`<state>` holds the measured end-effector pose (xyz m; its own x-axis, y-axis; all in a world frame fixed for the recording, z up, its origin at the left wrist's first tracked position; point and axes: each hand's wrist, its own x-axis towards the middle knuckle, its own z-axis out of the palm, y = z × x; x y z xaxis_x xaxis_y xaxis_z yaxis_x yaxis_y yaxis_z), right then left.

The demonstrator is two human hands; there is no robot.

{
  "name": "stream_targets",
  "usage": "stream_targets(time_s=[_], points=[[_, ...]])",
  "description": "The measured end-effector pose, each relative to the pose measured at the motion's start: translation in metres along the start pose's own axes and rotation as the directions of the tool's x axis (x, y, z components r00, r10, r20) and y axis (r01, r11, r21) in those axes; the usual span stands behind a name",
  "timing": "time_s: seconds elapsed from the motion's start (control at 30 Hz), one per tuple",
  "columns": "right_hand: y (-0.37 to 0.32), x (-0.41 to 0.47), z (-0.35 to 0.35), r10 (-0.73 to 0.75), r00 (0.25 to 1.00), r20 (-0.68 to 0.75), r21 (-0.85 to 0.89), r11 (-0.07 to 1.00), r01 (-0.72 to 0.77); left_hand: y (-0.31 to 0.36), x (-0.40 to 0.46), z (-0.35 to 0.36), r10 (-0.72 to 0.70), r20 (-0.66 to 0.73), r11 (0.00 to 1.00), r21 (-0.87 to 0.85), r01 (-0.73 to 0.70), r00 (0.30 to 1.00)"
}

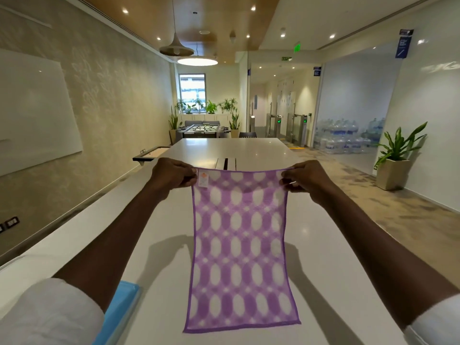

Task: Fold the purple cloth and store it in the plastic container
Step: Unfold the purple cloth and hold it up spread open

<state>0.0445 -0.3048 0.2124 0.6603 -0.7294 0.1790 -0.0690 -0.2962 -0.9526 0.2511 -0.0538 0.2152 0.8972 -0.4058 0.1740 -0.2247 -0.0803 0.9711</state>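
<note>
Thin, limp purple-and-white patterned cloth [240,247] is held hanging above the white desk [154,245], pinched at its top corners (best holds) by left hand [171,176] and right hand [305,179]; unfolded yet.

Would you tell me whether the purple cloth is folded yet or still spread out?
Spread out: the purple cloth hangs flat, its top corners pinched by left hand and right hand.

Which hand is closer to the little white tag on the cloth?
Left. The left hand pinches the purple cloth at the top corner right beside the white tag. The right hand pinches the opposite top corner, the cloth's full width from the tag.
</note>
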Motion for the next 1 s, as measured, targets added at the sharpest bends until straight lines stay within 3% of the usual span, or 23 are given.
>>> stream_targets(time_s=[0.27, 0.47, 0.63, 0.8, 1.0], points=[[0.056, 0.024, 0.034, 0.223, 0.970, 0.100, 0.312, 0.919, -0.243, -0.060, 0.027, 0.027, -0.210, 0.044, 0.944, -0.251, 0.215, 0.977], [0.097, 0.038, 0.057, 0.156, 0.938, 0.309, 0.344, 0.901, -0.263, -0.108, 0.048, 0.046, -0.140, 0.163, 0.939, -0.291, 0.183, 0.977], [0.130, 0.042, 0.071, 0.174, 0.920, 0.352, 0.247, 0.930, -0.270, -0.155, 0.055, 0.055, -0.139, 0.157, 0.986, -0.067, 0.151, 0.978], [0.144, 0.028, 0.071, 0.174, 0.919, 0.355, 0.120, 0.966, -0.229, -0.175, 0.045, 0.055, -0.153, 0.171, 0.988, 0.030, 0.150, 0.973], [0.148, -0.007, 0.062, 0.120, 0.924, 0.364, -0.126, 0.989, -0.079, -0.180, 0.004, 0.067, -0.065, 0.282, 0.985, 0.174, 0.016, 0.957]])
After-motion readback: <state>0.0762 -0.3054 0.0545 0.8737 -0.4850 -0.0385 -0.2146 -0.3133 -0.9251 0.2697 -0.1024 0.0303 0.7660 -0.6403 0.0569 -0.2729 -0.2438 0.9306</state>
